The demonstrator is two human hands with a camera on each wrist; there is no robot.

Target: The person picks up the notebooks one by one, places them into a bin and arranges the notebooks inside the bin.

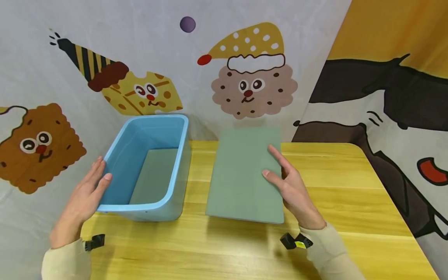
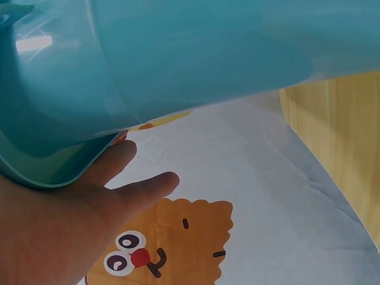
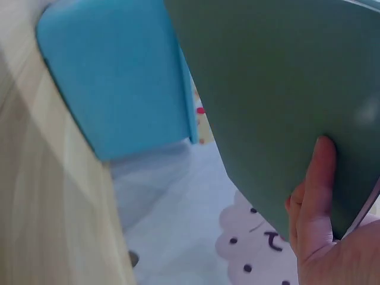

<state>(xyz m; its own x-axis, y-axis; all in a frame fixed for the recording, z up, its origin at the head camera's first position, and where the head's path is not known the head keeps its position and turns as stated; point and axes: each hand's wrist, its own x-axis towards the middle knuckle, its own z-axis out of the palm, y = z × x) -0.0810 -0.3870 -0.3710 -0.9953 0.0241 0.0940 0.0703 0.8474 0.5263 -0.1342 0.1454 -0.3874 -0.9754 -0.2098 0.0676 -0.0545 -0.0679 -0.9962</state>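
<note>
My left hand (image 1: 84, 196) is at the left rim of a blue plastic bin (image 1: 182, 182), thumb over the rim and fingers along the outer side. In the left wrist view, the fingers (image 2: 142, 193) stretch out beneath the rim. A flat green notebook (image 1: 155, 175) lies inside on the bin's bottom. To the right of the bin, my right hand (image 1: 297, 190) grips another green notebook (image 1: 245, 175) by its right edge, holding it above the table. The thumb lies on its front; the right wrist view shows a finger (image 3: 320, 184) against the other face.
Both things are over a yellow wood-grain table (image 1: 322, 186). Behind it hangs a pale cloth (image 1: 147, 35) printed with cartoon figures. A small black device (image 1: 94, 242) sits at my left wrist, another (image 1: 295, 241) at my right.
</note>
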